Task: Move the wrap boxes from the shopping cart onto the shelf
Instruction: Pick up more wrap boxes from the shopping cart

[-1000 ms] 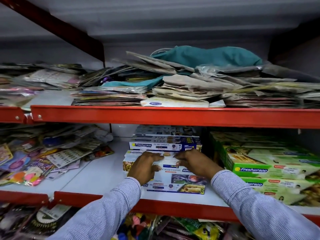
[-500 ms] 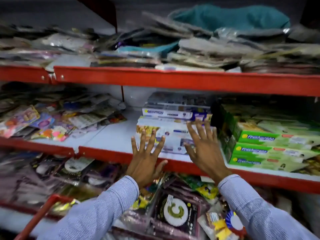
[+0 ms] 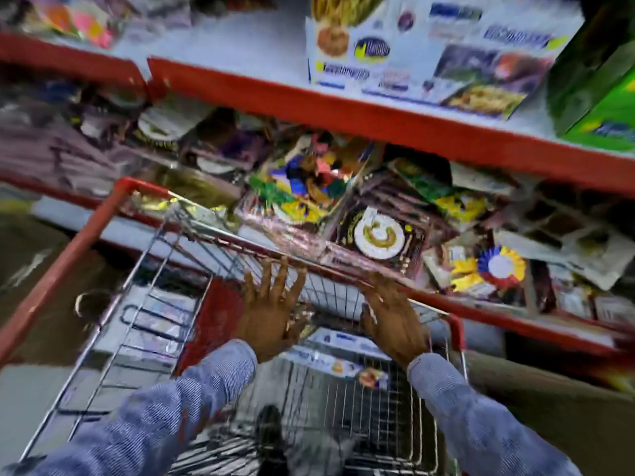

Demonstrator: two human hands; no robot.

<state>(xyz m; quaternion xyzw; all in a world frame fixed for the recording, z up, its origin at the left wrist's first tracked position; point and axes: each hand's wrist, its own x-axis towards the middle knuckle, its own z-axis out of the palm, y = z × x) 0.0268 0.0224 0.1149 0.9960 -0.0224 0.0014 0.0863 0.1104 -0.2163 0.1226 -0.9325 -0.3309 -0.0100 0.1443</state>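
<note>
The picture is blurred by motion. A white and blue wrap box (image 3: 422, 60) lies on the red-edged shelf (image 3: 343, 111) at the top. Below it stands the wire shopping cart (image 3: 103, 214) with a red rim. Inside the cart, low down, lies another white and blue wrap box (image 3: 338, 359). My left hand (image 3: 271, 310) and my right hand (image 3: 391, 317) hover over the cart's basket with fingers spread, both holding nothing and above the box.
Green wrap boxes (image 3: 604, 97) stand at the shelf's right end. The lower shelf (image 3: 515, 324) behind the cart is packed with party decorations and rosettes (image 3: 498, 266). A second box or tray (image 3: 154, 324) shows through the cart's left wire side.
My hands let go of the box on the shelf, opened, and dropped down over the cart. The view swung down from the shelf to the cart.
</note>
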